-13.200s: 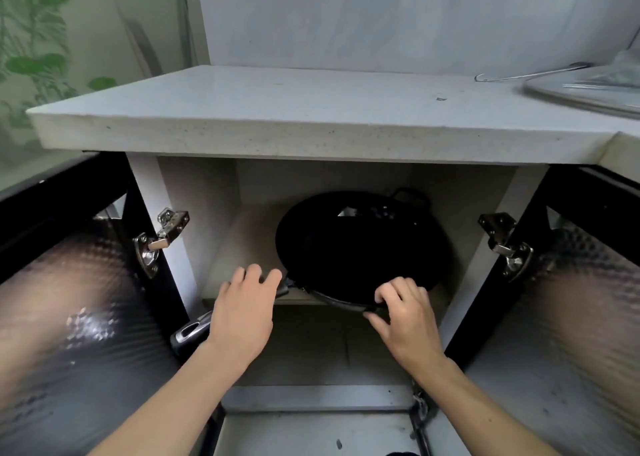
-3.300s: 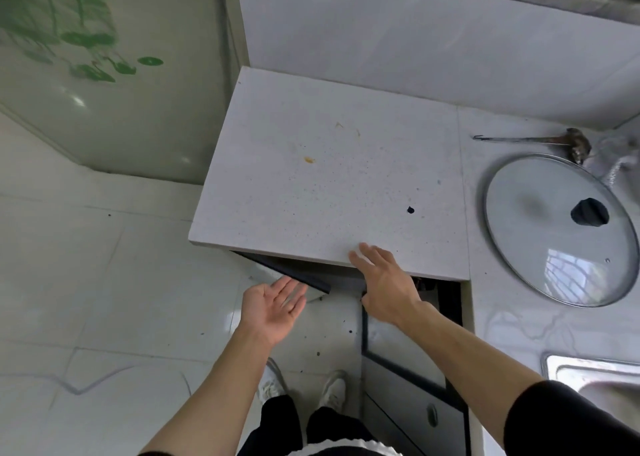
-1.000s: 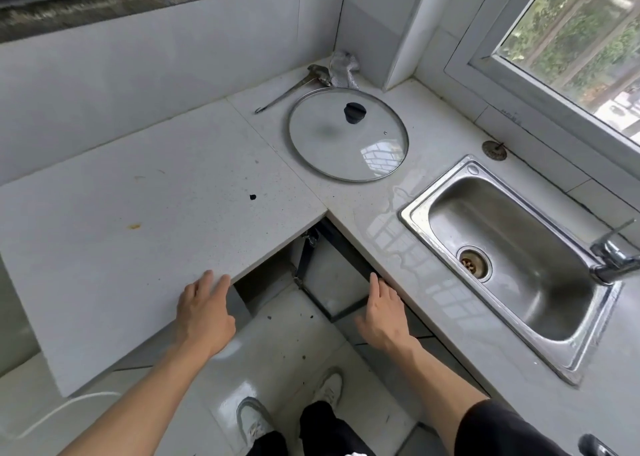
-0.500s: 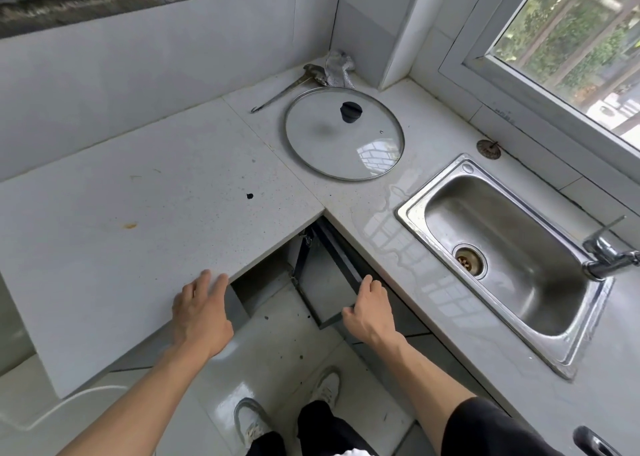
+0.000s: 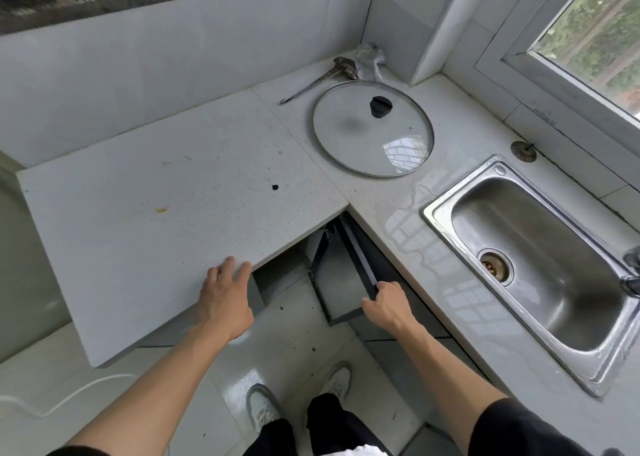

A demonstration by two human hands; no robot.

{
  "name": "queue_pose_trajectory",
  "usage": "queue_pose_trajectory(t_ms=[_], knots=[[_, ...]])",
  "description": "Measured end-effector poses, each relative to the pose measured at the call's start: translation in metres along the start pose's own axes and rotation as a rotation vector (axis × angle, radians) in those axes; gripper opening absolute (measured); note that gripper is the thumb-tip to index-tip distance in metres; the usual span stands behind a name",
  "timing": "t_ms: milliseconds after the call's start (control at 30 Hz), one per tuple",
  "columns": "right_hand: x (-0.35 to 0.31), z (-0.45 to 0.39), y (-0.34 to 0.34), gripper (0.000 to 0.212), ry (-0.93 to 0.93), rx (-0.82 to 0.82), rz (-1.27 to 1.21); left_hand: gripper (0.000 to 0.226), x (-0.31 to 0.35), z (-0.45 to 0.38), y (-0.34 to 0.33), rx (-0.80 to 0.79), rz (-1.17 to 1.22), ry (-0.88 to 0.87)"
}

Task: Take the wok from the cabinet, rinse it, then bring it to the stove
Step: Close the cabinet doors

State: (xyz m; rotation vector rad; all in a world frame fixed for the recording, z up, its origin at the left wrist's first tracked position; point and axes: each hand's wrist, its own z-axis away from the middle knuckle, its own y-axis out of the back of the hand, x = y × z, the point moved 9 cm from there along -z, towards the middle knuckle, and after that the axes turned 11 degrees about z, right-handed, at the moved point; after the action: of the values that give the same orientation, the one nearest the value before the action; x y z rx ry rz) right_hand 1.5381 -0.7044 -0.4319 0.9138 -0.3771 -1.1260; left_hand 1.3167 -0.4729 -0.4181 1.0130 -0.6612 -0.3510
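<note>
The wok shows nowhere in the head view; the nearest thing to it is the cabinet door (image 5: 341,279), a dark-edged panel swung out from under the inner corner of the L-shaped counter (image 5: 145,234). The right hand (image 5: 386,305) grips the door's top outer corner, fingers curled over its edge. At nine o'clock from that hand, the left hand (image 5: 227,299) lies flat on the counter's front lip, fingers straight and spread, holding nothing.

Outward from the door: at twelve o'clock a glass lid (image 5: 372,128) with a black knob rests flat on the counter (a window reflection shows in its lower right). At eleven o'clock from the lid lies a long-handled metal ladle (image 5: 318,79), its bowl just beside a crumpled silvery wrap (image 5: 370,60) in the wall corner. At three o'clock from the door sits the steel sink (image 5: 540,275), its basin bare, with the faucet (image 5: 632,275) cut off at the frame's right edge. A round drain strainer (image 5: 523,150) lies on the counter at twelve o'clock from the sink, below the window (image 5: 595,36). At six o'clock, the person's shoes (image 5: 263,410) stand on the glossy tiled floor (image 5: 294,344).
</note>
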Motion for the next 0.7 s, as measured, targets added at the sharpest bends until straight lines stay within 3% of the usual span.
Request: queue_pose_trajectory(t_ms=[100, 200, 267, 367, 433, 600, 700], knots=[[-0.009, 0.005, -0.005, 0.014, 0.007, -0.028, -0.114, 0.073, -0.002, -0.003, 0.006, -0.037, 0.057, -0.016], [-0.026, 0.008, -0.018, 0.029, 0.020, -0.074, -0.251, 0.062, -0.016, 0.003, 0.019, 0.026, 0.100, 0.004], [-0.041, 0.010, -0.033, 0.038, 0.006, -0.120, -0.487, 0.055, -0.031, 0.013, 0.026, 0.089, 0.039, 0.043], [-0.067, 0.013, -0.059, 0.032, -0.061, -0.284, -0.944, 0.057, -0.046, 0.023, 0.020, 0.017, 0.053, 0.098], [-0.077, 0.009, -0.071, 0.034, -0.136, -0.322, -1.088, 0.059, -0.047, 0.025, 0.019, -0.018, 0.071, 0.092], [-0.094, 0.008, -0.088, 0.069, -0.221, -0.445, -1.333, 0.055, -0.045, 0.022, 0.025, -0.040, 0.090, 0.119], [-0.107, 0.008, -0.095, 0.079, -0.245, -0.530, -1.451, 0.053, -0.046, 0.020, 0.026, -0.056, 0.095, 0.113]])
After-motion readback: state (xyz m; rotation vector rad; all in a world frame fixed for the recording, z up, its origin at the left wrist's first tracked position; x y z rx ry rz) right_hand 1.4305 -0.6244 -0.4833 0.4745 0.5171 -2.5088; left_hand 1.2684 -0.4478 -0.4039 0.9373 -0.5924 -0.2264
